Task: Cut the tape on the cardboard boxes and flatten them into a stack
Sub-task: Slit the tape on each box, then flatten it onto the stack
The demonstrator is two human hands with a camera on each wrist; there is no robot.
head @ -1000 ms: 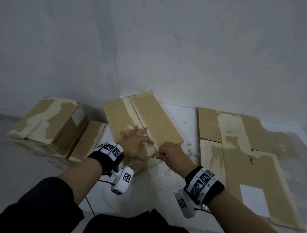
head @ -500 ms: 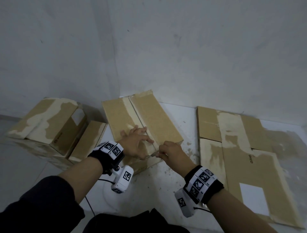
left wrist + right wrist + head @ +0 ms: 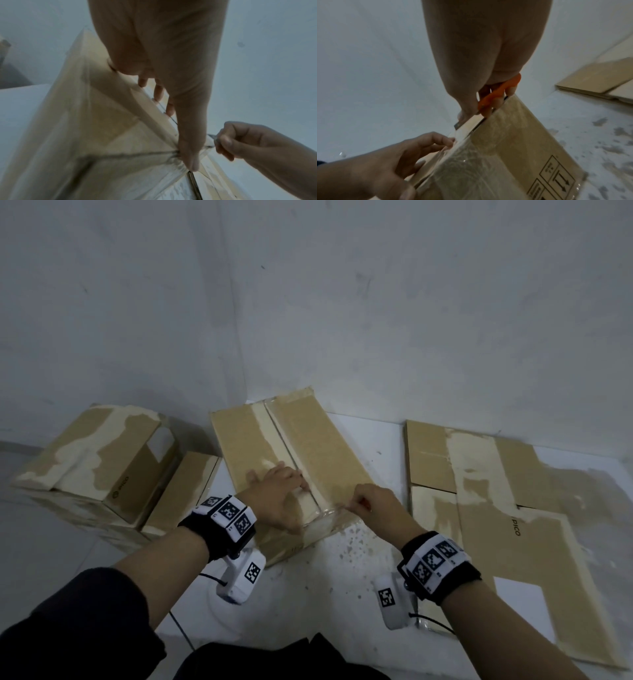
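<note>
Taped box [image 3: 308, 460] pressed flat-fingered by left hand [image 3: 277, 498], orange cutter [image 3: 498, 94] gripped in right hand [image 3: 373, 508] just beside it, blade at the seam.

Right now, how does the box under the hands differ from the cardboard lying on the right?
The middle box still stands as a closed box with clear tape on its seam; the flattened cardboard lies opened out on the floor. The box is being worked on by both hands; the cardboard is untouched. Both are brown with pale torn patches.
</note>
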